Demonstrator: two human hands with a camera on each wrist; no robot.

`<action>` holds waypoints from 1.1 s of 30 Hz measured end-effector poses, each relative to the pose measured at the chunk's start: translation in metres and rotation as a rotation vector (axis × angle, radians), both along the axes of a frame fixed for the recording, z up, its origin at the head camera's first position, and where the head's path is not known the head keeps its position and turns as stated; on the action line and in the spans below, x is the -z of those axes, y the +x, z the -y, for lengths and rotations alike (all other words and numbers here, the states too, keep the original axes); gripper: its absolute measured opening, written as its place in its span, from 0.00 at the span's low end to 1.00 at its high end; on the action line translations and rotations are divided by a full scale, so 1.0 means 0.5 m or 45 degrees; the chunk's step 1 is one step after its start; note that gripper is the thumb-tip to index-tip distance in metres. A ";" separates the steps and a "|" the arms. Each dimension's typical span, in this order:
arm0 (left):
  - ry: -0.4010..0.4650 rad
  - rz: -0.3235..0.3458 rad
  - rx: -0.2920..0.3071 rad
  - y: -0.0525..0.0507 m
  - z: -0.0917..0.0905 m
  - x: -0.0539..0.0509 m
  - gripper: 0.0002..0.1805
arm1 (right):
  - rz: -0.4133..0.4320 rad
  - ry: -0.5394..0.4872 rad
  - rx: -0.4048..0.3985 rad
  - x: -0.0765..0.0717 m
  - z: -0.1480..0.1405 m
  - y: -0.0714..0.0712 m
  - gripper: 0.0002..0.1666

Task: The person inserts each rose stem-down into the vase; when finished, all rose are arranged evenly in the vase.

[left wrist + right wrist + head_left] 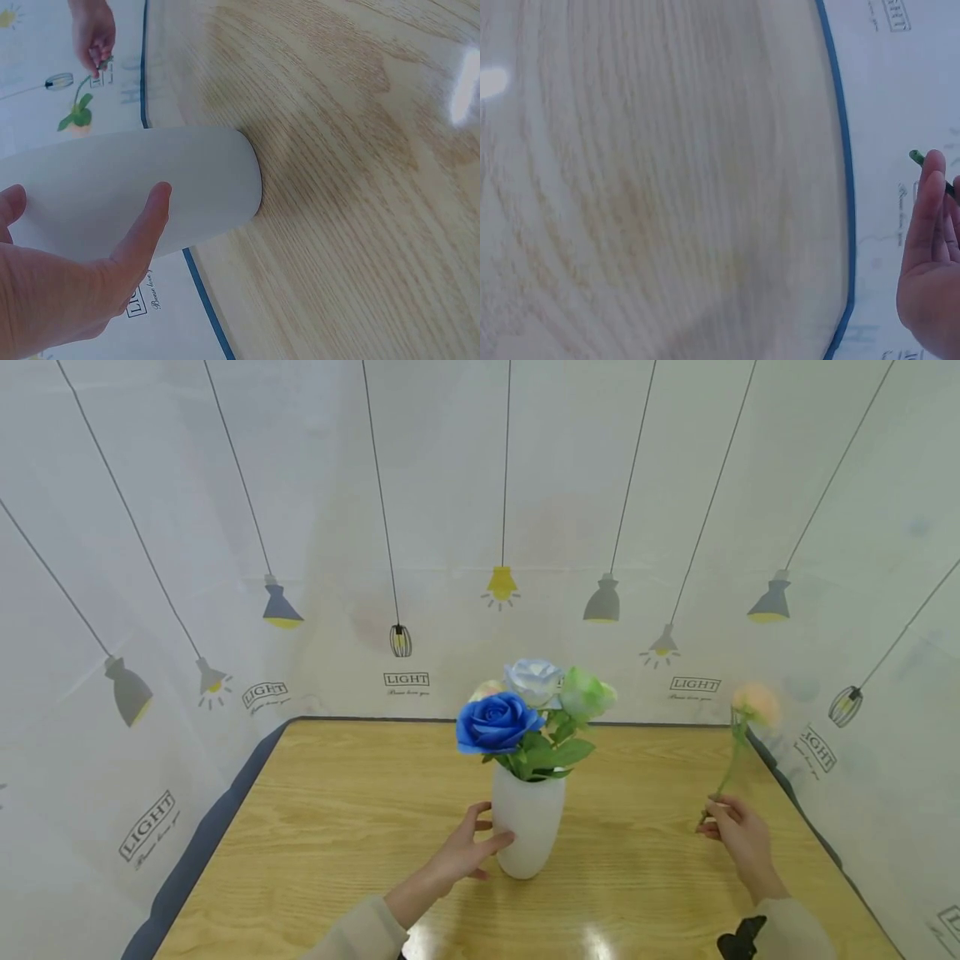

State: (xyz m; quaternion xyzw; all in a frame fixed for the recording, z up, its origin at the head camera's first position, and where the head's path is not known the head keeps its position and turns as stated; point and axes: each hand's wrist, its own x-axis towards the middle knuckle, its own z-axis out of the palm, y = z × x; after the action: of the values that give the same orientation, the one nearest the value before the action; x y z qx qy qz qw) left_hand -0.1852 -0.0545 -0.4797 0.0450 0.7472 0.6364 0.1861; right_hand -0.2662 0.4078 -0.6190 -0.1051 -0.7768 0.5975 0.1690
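A white vase [527, 827] stands upright on the wooden table, holding a blue rose [497, 723], a pale blue-white rose [534, 681], a greenish flower [587, 695] and a paler bloom partly hidden behind. My left hand [468, 852] holds the vase's left side, thumb across its front; the left wrist view shows the same grip on the vase [172, 180]. Off to the right, my right hand [742, 842] pinches the lower stem of a peach-coloured flower [756, 703], raised with its blurred bloom up. In the right wrist view only the cut stem end [916, 157] shows past the fingers.
The wooden table [337, 827] has a dark edge at the back and sides. A pale cloth backdrop [450, 510] printed with hanging lamps surrounds it on three sides. Light glares off the table's front.
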 end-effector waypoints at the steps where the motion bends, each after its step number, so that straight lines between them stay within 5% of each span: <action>1: -0.001 0.000 0.000 0.000 0.000 0.000 0.41 | -0.011 0.006 0.007 -0.001 0.003 -0.004 0.29; 11: 0.001 -0.008 -0.001 0.001 0.000 -0.001 0.41 | -0.250 0.066 -0.144 -0.014 0.031 -0.051 0.23; 13: 0.002 -0.008 0.001 0.001 0.000 -0.001 0.41 | -0.344 -0.010 -0.268 -0.028 0.039 -0.057 0.20; 15: 0.002 -0.009 0.001 0.001 0.000 0.000 0.41 | -0.419 -0.091 -0.393 -0.077 0.069 -0.040 0.17; 18: 0.003 -0.007 0.001 0.001 0.001 0.000 0.41 | -0.443 -0.107 -0.468 -0.201 0.150 0.022 0.15; 22: -0.001 -0.001 0.003 0.000 0.001 0.001 0.42 | -0.386 0.020 -0.380 -0.351 0.257 0.103 0.13; 26: -0.008 0.011 0.010 0.000 0.001 0.001 0.42 | -0.365 0.043 -0.385 -0.400 0.299 0.124 0.11; 33: -0.004 0.010 0.014 0.000 0.002 0.000 0.42 | -0.465 0.054 -0.479 -0.435 0.345 0.130 0.10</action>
State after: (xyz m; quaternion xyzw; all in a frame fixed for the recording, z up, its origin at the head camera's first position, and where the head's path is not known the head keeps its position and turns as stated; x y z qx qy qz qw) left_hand -0.1850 -0.0554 -0.4798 0.0463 0.7473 0.6342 0.1925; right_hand -0.2014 0.2353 -0.4013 0.1544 -0.7516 0.6111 0.1944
